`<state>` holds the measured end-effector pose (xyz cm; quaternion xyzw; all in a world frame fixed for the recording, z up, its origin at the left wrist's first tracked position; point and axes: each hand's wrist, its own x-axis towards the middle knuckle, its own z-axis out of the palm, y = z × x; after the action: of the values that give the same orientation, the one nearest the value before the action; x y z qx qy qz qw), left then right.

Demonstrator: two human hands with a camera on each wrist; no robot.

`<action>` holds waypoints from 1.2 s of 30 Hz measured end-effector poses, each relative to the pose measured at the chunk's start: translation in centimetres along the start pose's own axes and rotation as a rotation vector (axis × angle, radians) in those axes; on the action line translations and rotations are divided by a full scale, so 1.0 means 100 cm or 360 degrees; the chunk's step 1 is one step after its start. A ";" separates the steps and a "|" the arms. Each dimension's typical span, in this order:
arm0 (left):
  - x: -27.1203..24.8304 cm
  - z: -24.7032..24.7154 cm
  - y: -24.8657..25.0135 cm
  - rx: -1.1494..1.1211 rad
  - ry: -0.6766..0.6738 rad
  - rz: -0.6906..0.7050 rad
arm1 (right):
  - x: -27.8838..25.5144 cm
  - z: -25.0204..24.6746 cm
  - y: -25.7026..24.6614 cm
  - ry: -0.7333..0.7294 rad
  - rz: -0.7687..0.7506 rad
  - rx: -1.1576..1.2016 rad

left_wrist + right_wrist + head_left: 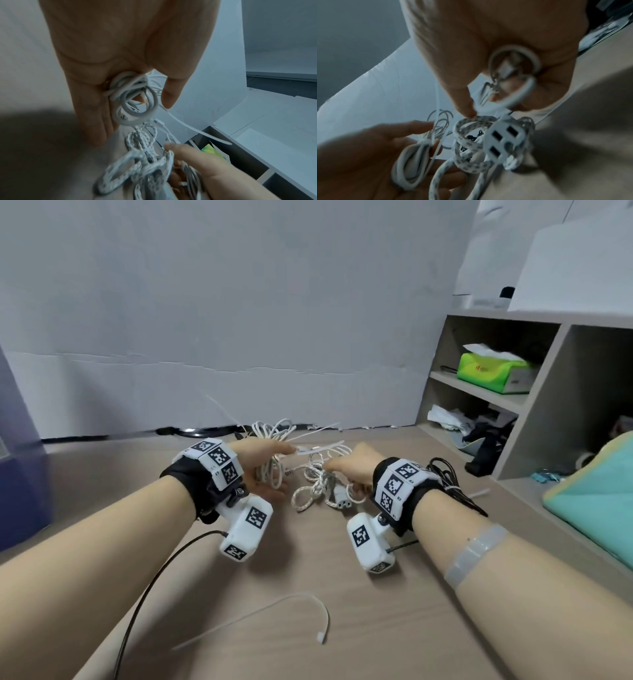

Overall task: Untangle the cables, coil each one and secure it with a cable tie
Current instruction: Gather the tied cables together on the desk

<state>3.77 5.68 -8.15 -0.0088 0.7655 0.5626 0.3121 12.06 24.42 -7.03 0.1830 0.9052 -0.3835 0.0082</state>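
My left hand point(265, 465) has its fingers curled round a coil of smooth white cable point(132, 97), with a thin cable tie point(192, 127) pinched at the fingertips and sticking out toward the shelf unit point(534, 392). My right hand point(356, 470) grips loops of the speckled braided cable point(471, 146), fingers closed on it; its three-slot plug point(503, 140) hangs just below that hand. Both bundles sit over the desk point(342, 594), left of the shelf unit, touching each other in one tangle. A spare cable tie point(274, 616) lies on the desk, well nearer to me than the shelf unit. A black cable point(448, 479) lies beside my right wrist.
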 end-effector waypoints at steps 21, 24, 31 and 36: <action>-0.027 0.016 0.003 0.0080 0.0207 0.1100 | 0.015 0.013 -0.038 0.0174 -0.0209 0.1182; -0.023 -0.007 0.011 -0.0014 0.0416 0.1103 | 0.030 0.010 -0.045 0.0309 -0.0149 0.1235; -0.003 -0.066 0.025 0.0563 0.0734 0.0906 | 0.082 0.023 -0.051 0.0339 0.0006 0.1057; 0.034 -0.078 0.016 0.1026 0.0670 0.0544 | 0.103 0.037 -0.063 0.0231 -0.0012 0.0956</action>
<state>-3.19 0.63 -7.08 0.1016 0.9399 0.3237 0.0378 -0.12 21.20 -6.86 0.2007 0.7503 -0.6198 -0.1123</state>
